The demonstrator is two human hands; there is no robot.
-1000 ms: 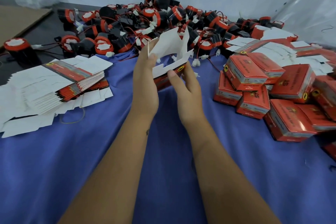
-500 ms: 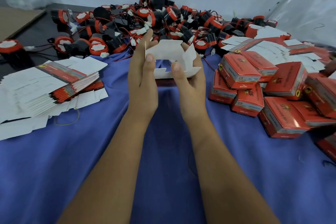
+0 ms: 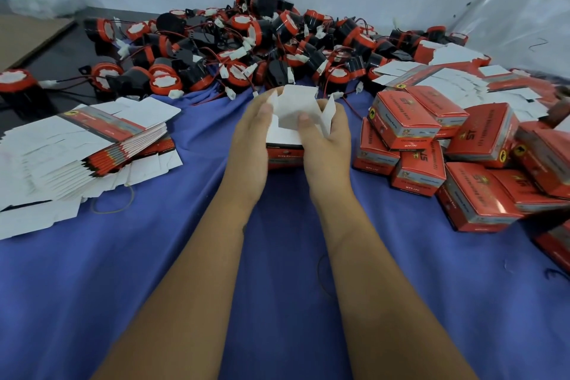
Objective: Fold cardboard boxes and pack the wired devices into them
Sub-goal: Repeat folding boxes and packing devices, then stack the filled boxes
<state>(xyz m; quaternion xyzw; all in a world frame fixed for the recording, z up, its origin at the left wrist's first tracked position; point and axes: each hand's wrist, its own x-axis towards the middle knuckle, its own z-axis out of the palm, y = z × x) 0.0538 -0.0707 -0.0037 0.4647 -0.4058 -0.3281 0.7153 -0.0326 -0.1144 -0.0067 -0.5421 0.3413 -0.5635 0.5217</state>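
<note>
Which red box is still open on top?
The red cardboard box between the left hand and right hand: its white flaps stick up. The red boxes piled right are closed.

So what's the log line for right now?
step: folding box flaps | left hand: holds box | right hand: holds box | device: none inside yet

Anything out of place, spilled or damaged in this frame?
Nothing looks damaged. Both hands hold a half-folded box. Only oddities: a loose rubber band on the blue cloth, and finished boxes lie tumbled, not stacked.
</note>
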